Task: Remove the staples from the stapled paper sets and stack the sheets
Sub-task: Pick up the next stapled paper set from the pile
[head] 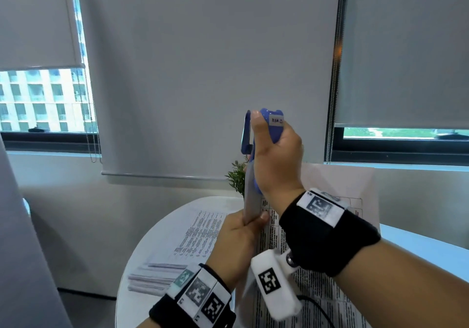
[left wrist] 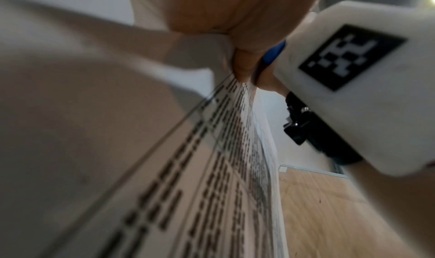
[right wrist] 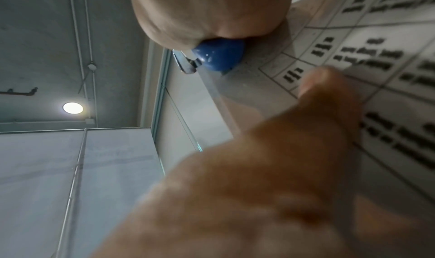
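Note:
My right hand (head: pixel 272 150) grips a blue staple remover (head: pixel 270 121) held upright above the table. Its lower end meets the top corner of a stapled paper set (head: pixel 252 201), which stands nearly edge-on. My left hand (head: pixel 250 223) pinches that corner just below the tool. The set's printed pages (head: pixel 317 294) hang down to the right. In the right wrist view the blue staple remover (right wrist: pixel 219 57) shows a metal claw (right wrist: pixel 186 65) at the paper's edge (right wrist: pixel 376 38). The staple itself is hidden. In the left wrist view my fingertips (left wrist: pixel 242 66) clamp the printed sheets (left wrist: pixel 212 169).
A round white table (head: pixel 165 228) stands below my hands. On its left side lies a stack of printed sheets (head: pixel 157 277). A small green plant (head: pixel 237 175) stands behind the table. Window blinds (head: pixel 203 74) and a sill fill the background.

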The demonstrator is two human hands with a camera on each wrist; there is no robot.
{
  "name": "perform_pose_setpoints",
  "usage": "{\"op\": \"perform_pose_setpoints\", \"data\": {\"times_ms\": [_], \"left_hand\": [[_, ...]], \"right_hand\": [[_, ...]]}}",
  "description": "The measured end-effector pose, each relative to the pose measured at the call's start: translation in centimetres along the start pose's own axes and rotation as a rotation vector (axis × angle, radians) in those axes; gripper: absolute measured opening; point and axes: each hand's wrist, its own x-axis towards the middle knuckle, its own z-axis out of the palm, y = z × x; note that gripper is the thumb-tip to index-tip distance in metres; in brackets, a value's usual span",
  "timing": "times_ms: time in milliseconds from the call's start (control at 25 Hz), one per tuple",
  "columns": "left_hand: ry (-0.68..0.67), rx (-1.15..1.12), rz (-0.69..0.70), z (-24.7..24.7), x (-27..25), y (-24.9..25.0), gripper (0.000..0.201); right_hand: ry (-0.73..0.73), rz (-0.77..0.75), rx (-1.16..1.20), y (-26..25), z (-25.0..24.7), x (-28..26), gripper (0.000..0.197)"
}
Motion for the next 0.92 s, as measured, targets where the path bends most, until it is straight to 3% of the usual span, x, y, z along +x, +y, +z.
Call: {"op": "perform_pose_setpoints", "data": {"times_ms": [120, 400, 520, 600, 720, 840, 920], "left_hand": [[0.025, 0.029, 0.019, 0.1, -0.2, -0.1, 0.035], [0.001, -0.028, -0.072, -0.4, -1.8, -2.6, 0.034], [-0.04, 0.178, -0.051, -1.8, -4.0, -4.7, 0.032], [0.056, 0.244, -0.029, -2.9, -4.7, -6.1, 0.042], [0.19, 0.254, -0.083, -3.9, -4.2, -7.0, 0.013], [0.237, 0.327, -0.124, -5.6, -3.5, -6.4, 0.022], [0.284, 0.287, -0.17, -7.6, -2.4, -5.9, 0.021]], "right_hand": [[0.0, 0.034, -0.019, 0.4, 0.1, 0.1, 0.047], [0.065, 0.045, -0.049, -0.3, -0.9, 0.4, 0.047], [0.114, -0.02, -0.058, -0.7, -1.4, 1.4, 0.045], [0.106, -0.02, -0.055, -0.4, -1.7, 2.0, 0.045], [0.043, 0.027, -0.12, -0.2, -2.3, 2.5, 0.047], [0.205, 0.049, -0.109, -1.1, -4.0, 3.5, 0.052], [0.33, 0.102, 0.023, -1.3, -6.1, 4.6, 0.044]]}}
